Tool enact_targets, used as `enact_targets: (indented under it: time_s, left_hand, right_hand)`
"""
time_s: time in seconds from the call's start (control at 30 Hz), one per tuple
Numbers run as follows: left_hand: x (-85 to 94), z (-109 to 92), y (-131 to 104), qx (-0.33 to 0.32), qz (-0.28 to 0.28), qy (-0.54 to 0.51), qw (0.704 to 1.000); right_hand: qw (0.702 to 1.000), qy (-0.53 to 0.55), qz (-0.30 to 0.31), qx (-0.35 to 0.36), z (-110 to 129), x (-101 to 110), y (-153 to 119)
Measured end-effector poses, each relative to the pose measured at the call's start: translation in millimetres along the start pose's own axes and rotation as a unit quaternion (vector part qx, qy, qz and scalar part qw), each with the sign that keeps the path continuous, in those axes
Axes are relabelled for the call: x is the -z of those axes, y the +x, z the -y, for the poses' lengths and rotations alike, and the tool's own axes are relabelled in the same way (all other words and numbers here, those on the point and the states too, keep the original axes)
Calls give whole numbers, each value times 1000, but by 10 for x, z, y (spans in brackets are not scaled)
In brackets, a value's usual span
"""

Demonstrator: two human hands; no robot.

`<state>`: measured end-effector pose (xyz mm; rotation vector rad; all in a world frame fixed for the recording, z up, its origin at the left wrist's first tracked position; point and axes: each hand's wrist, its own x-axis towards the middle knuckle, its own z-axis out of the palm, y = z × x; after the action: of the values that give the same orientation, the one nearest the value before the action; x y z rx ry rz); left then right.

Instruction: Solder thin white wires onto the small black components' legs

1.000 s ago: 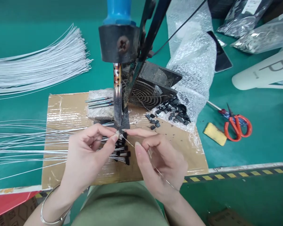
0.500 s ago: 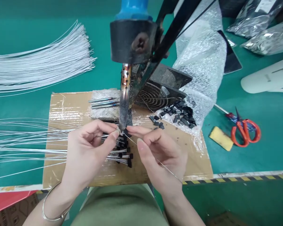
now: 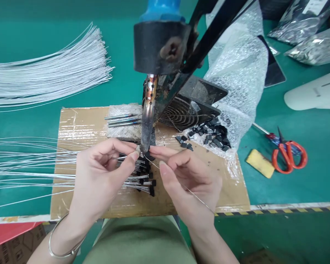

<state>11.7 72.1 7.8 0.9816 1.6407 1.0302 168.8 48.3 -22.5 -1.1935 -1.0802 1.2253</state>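
A soldering iron in a black clamp points down, its tip between my fingertips. My left hand pinches a thin white wire at the tip; the very end is covered by my fingers. In my right hand a fine solder wire runs from under the palm, past the thumb, to the iron's tip. The right index finger reaches close to the tip beside a small black part. Below the hands lie several white wires ending in black connectors.
A cardboard sheet covers the bench. Black connector pieces lie on bubble wrap near a fan. To the right are a yellow sponge, red-handled scissors and a white cup. A white wire bundle rests at upper left.
The view has shifted slightly, so the iron and bench items appear a little farther right. Both hands keep nearly the same pose at the iron's tip.
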Motion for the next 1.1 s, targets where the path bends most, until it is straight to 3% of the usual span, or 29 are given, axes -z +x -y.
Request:
enact_targets:
  time_s: [1.1]
  left_hand:
    - [18,2,-3,-14,0,-7,1000]
  right_hand:
    - [1000,12,-6,2,-28,-36,-30]
